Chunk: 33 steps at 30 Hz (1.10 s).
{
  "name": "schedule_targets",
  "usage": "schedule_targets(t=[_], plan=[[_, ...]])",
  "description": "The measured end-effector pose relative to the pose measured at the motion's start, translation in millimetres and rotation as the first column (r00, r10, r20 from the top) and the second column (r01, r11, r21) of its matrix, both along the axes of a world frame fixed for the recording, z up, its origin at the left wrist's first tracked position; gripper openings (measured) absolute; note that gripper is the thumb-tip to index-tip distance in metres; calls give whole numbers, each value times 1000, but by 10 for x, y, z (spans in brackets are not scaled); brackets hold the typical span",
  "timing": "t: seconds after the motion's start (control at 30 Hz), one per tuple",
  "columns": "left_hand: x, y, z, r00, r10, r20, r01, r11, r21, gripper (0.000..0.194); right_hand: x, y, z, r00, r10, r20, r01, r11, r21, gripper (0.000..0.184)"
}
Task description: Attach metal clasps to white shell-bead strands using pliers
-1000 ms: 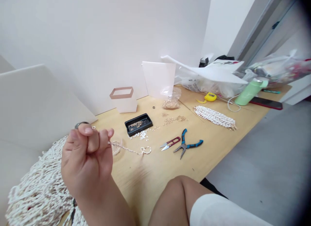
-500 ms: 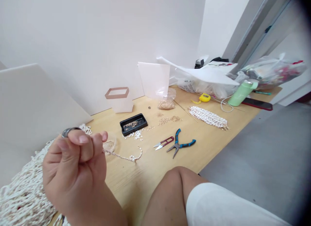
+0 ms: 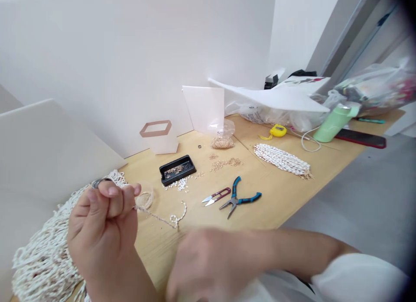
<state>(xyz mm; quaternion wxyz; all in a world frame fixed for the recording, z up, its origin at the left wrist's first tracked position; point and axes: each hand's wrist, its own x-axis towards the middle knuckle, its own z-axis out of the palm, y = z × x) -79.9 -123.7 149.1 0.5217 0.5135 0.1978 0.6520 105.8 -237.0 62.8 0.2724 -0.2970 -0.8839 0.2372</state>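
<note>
Over left edge of pale wooden desk (image 3: 273, 206): left hand (image 3: 100, 232), fingers clamped on cream bead strand (image 3: 154, 216), keeping it lifted; right hand (image 3: 208, 263) blurred, fingers unclear.

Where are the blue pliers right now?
In the head view, the pliers lie on the wooden table, just right of the red snips, near the table's front edge.

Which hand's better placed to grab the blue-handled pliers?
Probably the right hand: it's closer to the blue-handled pliers and looks empty, though it's blurred. The left hand is farther away and busy pinching the shell-bead strand.
</note>
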Motion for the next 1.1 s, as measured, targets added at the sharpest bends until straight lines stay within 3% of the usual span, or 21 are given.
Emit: schedule_targets(t=[0.03,0.1,0.2,0.3,0.47,0.63,0.73,0.83,0.97,1.03,1.1], plan=[[12,20,4,1000,-7,-8,7,1000,-4,22,174,36,-75,999,-39,24,39,999,-10,34],[58,48,24,1000,-16,-22,16,1000,-2,22,587,129,-255,930,-290,225,305,952,-34,46],[185,72,46,999,-36,-35,36,999,6,23,1134,263,-532,879,-265,396,327,940,-97,68],[349,87,31,997,-65,-42,65,998,-9,24,1390,308,-687,902,-264,341,323,937,-131,55],[566,133,-52,994,-64,-94,61,997,-38,26,1606,101,-741,868,-416,272,461,878,-126,36],[657,308,-214,975,-69,-211,44,992,-118,28,2047,-196,-874,746,-617,250,657,744,-122,37],[721,408,-374,952,-151,-267,97,974,-207,27,2225,-215,-902,719,-652,242,690,711,-136,40],[786,425,-562,932,-193,-306,107,955,-277,28,2341,-54,-881,642,-727,244,765,628,-141,43],[766,355,-773,876,-257,-408,108,929,-353,32,2536,306,-913,433,-858,274,900,428,-83,32],[703,325,-838,843,-272,-463,89,921,-378,32,2611,453,-950,389,-869,305,919,388,-66,25],[631,313,-884,815,-285,-505,85,920,-383,32,2631,547,-977,384,-861,333,920,387,-60,19]])
